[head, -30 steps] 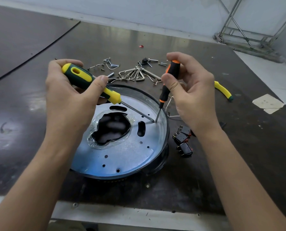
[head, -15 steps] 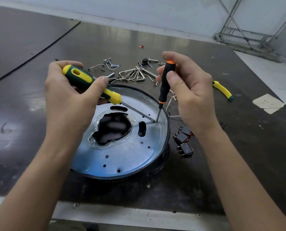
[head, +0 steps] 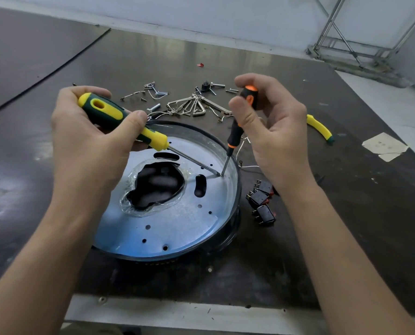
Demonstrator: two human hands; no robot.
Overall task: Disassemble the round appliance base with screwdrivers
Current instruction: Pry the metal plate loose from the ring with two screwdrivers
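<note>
Your left hand [head: 88,153] grips yellow screwdriver [head: 105,110]; right hand [head: 274,141] pinches orange screwdriver [head: 235,134]; tips meet on base [head: 189,221], detail there unreadable.

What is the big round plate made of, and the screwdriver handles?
The round plate looks like bare sheet metal: smooth, shiny, reflecting bluish light. The yellow-green screwdriver handle and orange-black screwdriver handle look like moulded plastic, perhaps rubbery: bright, matte colours.

There are no words, numbers or signs to read on anything here, not on the tools and not on the table.
</note>
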